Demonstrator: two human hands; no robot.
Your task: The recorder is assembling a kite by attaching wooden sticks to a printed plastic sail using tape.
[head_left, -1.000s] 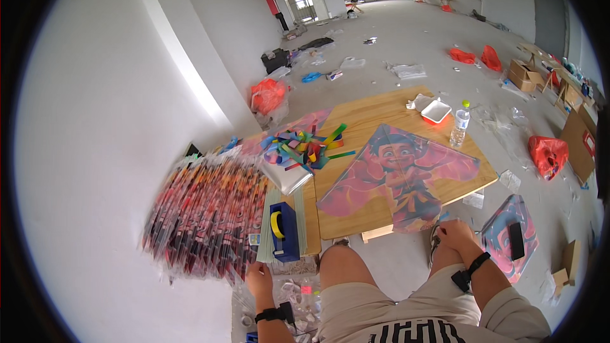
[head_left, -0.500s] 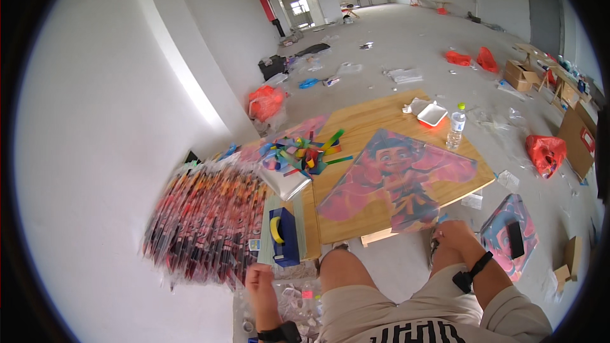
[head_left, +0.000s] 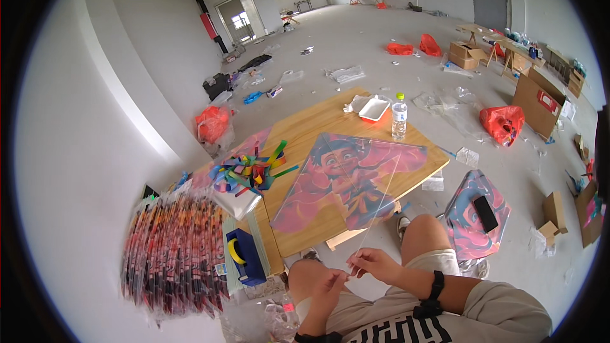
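Observation:
Just above my lap my hands meet, fingertips nearly touching. My right hand (head_left: 376,264) is closed in a pinch on a thin pale rod (head_left: 381,202), which slants up and away over the table. Beside the rod's lower end, my left hand (head_left: 327,287) is closed too; what its fingertips pinch is too small to make out. Behind the rod, a pink and blue kite (head_left: 346,174) printed with a cartoon figure lies spread on the wooden table (head_left: 295,241), its near part hanging toward my knees.
Left of the kite lie a heap of colourful ribbons (head_left: 254,171), a blue tape dispenser (head_left: 246,263) and a stack of bagged kites (head_left: 175,251). A water bottle (head_left: 399,117) and a white tray (head_left: 373,110) stand at the back. A phone (head_left: 485,213) rests on another kite at right.
My hands, apart before at my left side and right knee, have come together over my lap. The thin rod now shows in my right hand. The view has swung to the right.

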